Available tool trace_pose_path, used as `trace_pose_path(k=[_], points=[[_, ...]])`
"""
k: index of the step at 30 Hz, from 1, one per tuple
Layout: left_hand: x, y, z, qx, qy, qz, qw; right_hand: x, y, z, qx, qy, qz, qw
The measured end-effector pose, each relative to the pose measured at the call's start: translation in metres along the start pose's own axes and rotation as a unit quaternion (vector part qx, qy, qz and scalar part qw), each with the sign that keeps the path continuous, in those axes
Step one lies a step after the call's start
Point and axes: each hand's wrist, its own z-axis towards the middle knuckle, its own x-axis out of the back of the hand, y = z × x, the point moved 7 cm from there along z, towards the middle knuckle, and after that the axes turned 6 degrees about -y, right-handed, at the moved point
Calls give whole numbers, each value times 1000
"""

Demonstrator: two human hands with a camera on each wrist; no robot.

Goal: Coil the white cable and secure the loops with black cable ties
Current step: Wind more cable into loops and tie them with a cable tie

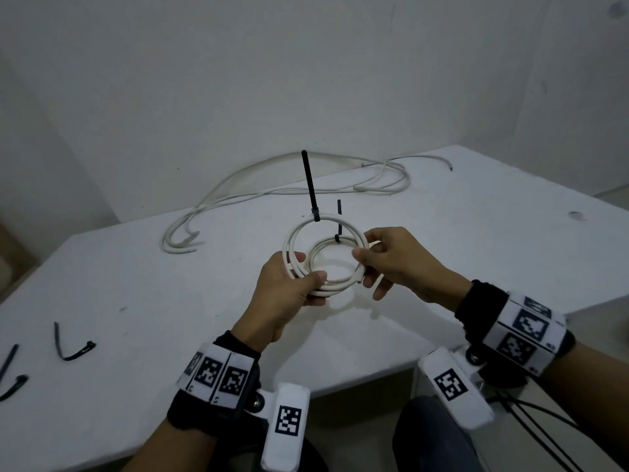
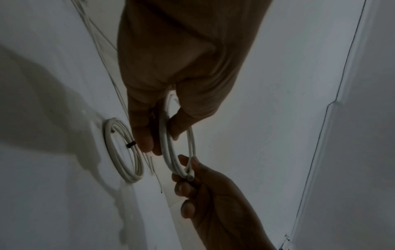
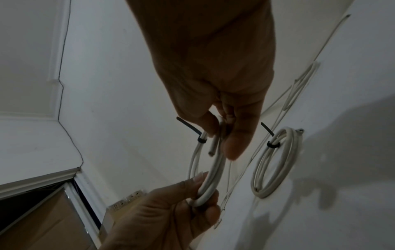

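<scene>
Head view shows the coiled white cable [image 1: 308,248] held above the bench [image 1: 136,267], one black cable tie [image 1: 310,185] already cinched at its far side with its tail sticking up. The cable looks light but springy, so the loops will likely fan apart wherever nothing pinches them. The left hand [image 1: 289,284] curls round the near-left strands; the right hand [image 1: 391,260] pinches the loose cut end against the loops. A second tie belongs there. Another tied coil [image 3: 275,162] lies on the bench.
</scene>
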Motion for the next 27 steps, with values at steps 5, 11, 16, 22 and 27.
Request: trace_pose_path(k=[5,11,16,22,27], points=[[0,4,3,-14,3,51,999,4,4,7,-10,13,12,1000],[-2,4,14,4,0,60,998,8,11,21,-32,31,-5,999],[-3,-2,28,36,-35,-15,999,20,17,32,-49,42,-16,998],[-5,-7,36,57,-35,-24,997,19,23,37,-45,34,-30,998],[-4,-7,49,82,-26,-55,995,18,23,43,-49,17,-43,998]])
